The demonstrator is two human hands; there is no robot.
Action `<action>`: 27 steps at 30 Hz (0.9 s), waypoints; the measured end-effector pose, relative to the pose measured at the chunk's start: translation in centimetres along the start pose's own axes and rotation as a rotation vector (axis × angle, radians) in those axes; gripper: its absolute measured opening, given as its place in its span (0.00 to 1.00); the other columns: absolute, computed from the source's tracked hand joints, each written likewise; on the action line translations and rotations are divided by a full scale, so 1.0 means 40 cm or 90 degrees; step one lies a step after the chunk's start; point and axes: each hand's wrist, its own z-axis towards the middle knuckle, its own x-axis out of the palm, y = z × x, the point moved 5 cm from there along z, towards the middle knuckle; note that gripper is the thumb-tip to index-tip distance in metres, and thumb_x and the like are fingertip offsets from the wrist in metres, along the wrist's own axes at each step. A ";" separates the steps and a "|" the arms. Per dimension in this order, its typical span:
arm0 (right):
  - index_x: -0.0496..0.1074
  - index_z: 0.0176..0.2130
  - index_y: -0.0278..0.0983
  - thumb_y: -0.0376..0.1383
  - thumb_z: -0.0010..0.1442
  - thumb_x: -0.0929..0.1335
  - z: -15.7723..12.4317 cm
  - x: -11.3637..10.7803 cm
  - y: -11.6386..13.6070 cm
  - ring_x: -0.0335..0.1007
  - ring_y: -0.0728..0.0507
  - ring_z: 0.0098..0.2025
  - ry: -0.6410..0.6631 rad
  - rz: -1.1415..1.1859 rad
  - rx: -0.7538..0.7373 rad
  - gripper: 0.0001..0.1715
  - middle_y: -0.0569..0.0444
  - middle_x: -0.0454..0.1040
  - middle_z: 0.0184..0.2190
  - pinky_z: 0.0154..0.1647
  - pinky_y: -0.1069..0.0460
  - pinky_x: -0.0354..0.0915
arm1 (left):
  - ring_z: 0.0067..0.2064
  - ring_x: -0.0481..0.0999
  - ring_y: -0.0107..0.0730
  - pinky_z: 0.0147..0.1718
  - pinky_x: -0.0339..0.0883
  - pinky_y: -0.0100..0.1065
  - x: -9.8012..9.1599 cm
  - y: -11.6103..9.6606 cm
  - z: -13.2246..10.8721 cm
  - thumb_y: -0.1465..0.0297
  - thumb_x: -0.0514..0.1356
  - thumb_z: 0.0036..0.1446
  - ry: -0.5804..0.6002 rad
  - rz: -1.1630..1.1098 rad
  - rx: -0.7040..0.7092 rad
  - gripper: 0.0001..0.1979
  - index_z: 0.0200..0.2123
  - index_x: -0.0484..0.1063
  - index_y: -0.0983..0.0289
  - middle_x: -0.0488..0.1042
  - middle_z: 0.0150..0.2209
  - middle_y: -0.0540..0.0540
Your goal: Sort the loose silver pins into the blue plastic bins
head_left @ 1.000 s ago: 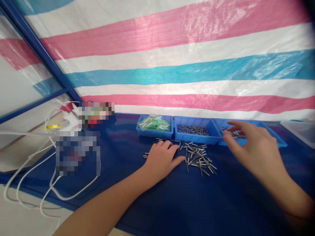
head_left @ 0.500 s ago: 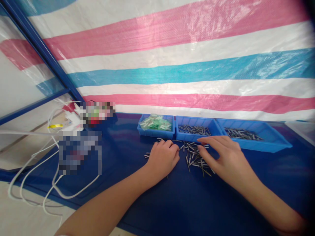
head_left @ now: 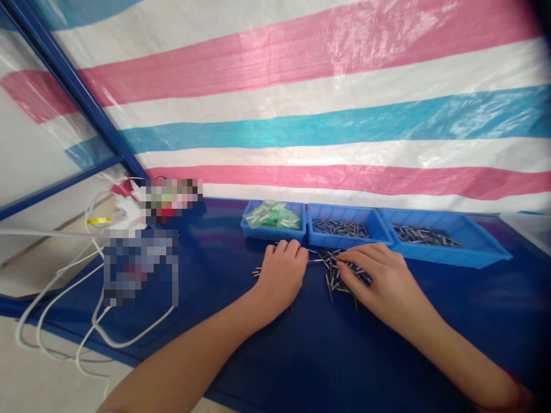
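Observation:
My left hand is closed on the blue tabletop, knuckles up. A thin metal blind rivet sticks out from its thumb side, pointing right. My right hand reaches over a loose pile of blind rivets. Its thumb and index fingertips are pinched close together at the pile's upper part, on what appears to be a rivet, largely hidden by the fingers. Several more rivets poke out beyond the left side of my left hand.
Behind my hands stand three blue bins: one with green-and-clear packets, two with metal rivets. White cables and a power strip lie at left. A striped plastic sheet hangs behind the table.
My right hand has shifted slightly left and down over the pile, and its thumb and index finger have closed together. A rivet now shows projecting from my left hand, which has barely moved.

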 end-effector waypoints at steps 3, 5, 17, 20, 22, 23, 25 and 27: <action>0.74 0.44 0.38 0.40 0.62 0.65 -0.001 0.004 0.008 0.68 0.40 0.45 0.014 0.012 -0.009 0.13 0.50 0.76 0.40 0.45 0.43 0.61 | 0.41 0.69 0.38 0.38 0.58 0.40 -0.012 -0.007 -0.002 0.71 0.49 0.65 -0.028 -0.014 0.032 0.09 0.39 0.68 0.63 0.71 0.40 0.55; 0.73 0.47 0.37 0.40 0.63 0.64 -0.002 0.008 0.013 0.68 0.40 0.45 0.029 0.026 -0.017 0.16 0.50 0.76 0.42 0.46 0.43 0.61 | 0.40 0.69 0.36 0.40 0.57 0.40 -0.020 -0.014 -0.004 0.72 0.48 0.66 -0.045 -0.048 0.055 0.10 0.40 0.68 0.63 0.72 0.38 0.54; 0.75 0.40 0.39 0.43 0.62 0.64 -0.011 0.027 0.007 0.73 0.44 0.38 0.057 0.308 0.135 0.13 0.51 0.77 0.37 0.39 0.48 0.69 | 0.36 0.74 0.28 0.39 0.67 0.29 -0.038 -0.001 -0.005 0.67 0.58 0.59 -0.122 -0.702 -0.102 0.09 0.40 0.71 0.64 0.76 0.36 0.52; 0.76 0.40 0.39 0.44 0.60 0.65 -0.013 0.034 0.007 0.74 0.42 0.38 0.066 0.368 0.178 0.15 0.50 0.78 0.38 0.39 0.47 0.70 | 0.38 0.75 0.30 0.39 0.68 0.29 -0.027 0.000 -0.004 0.65 0.57 0.60 -0.099 -0.786 -0.137 0.09 0.37 0.73 0.64 0.76 0.36 0.53; 0.77 0.41 0.38 0.45 0.60 0.65 -0.012 0.037 0.007 0.74 0.41 0.40 0.084 0.400 0.194 0.16 0.50 0.78 0.38 0.40 0.47 0.71 | 0.38 0.75 0.31 0.39 0.69 0.30 -0.024 0.000 -0.004 0.65 0.58 0.59 -0.098 -0.829 -0.148 0.10 0.37 0.74 0.65 0.77 0.36 0.53; 0.77 0.41 0.38 0.45 0.60 0.65 -0.012 0.038 0.006 0.74 0.40 0.41 0.096 0.415 0.203 0.17 0.50 0.79 0.38 0.39 0.47 0.71 | 0.38 0.76 0.31 0.39 0.69 0.30 -0.024 0.000 -0.004 0.65 0.58 0.58 -0.100 -0.847 -0.150 0.10 0.37 0.74 0.65 0.77 0.37 0.54; 0.77 0.42 0.38 0.46 0.60 0.65 -0.011 0.040 0.005 0.74 0.40 0.41 0.118 0.449 0.225 0.18 0.50 0.78 0.38 0.39 0.48 0.71 | 0.38 0.76 0.30 0.39 0.69 0.30 -0.024 0.000 -0.005 0.65 0.59 0.58 -0.111 -0.875 -0.148 0.09 0.38 0.74 0.65 0.77 0.36 0.54; 0.77 0.42 0.39 0.46 0.60 0.65 -0.010 0.039 0.003 0.74 0.41 0.41 0.129 0.488 0.243 0.18 0.51 0.78 0.39 0.39 0.49 0.70 | 0.37 0.76 0.30 0.39 0.69 0.29 -0.027 0.000 -0.004 0.66 0.60 0.58 -0.122 -0.887 -0.141 0.09 0.38 0.75 0.65 0.77 0.36 0.53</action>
